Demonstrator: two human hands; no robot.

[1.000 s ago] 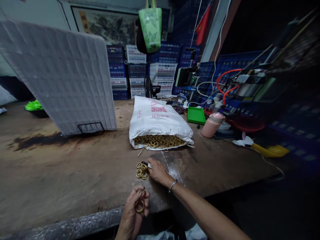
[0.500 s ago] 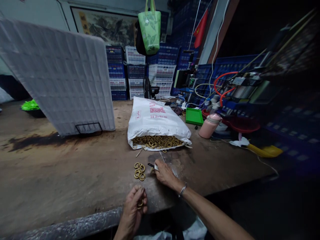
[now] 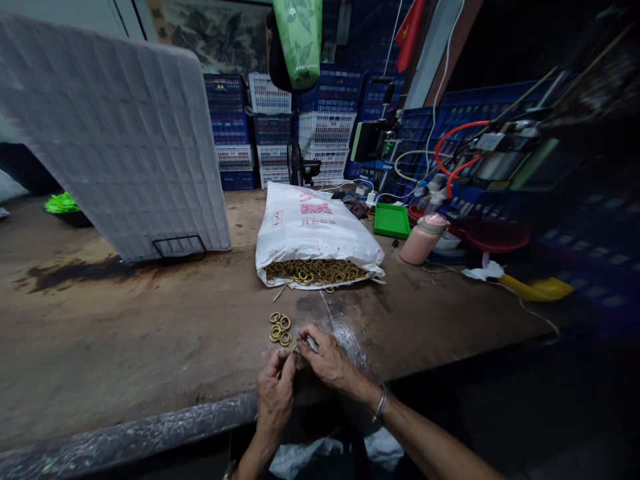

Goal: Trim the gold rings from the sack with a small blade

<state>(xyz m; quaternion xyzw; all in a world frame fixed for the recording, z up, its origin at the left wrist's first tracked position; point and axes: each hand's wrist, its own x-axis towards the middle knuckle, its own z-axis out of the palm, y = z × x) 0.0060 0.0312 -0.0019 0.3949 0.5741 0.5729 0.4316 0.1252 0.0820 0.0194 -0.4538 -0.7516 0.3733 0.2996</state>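
My left hand is closed at the table's front edge, with a brass-coloured ring pinched between thumb and fingers. My right hand comes against it from the right, its fingers closed round a small knife. Only a pale bit of the knife's handle shows; its blade is hidden at the fingertips. Just beyond both hands lies a small group of brass-coloured rings on the tabletop. Farther back, a white woven sack rests on its side, its mouth facing me and full of similar rings.
A grey padded panel stands upright on the wooden table at left. On the right are a green tray, a pink bottle and a machine with orange hoses. Stacked crates line the back.
My right hand has moved left and toward me, bringing the knife to the ring in my left hand. My left hand has shifted slightly right and forward. The camera view has tilted down a little.
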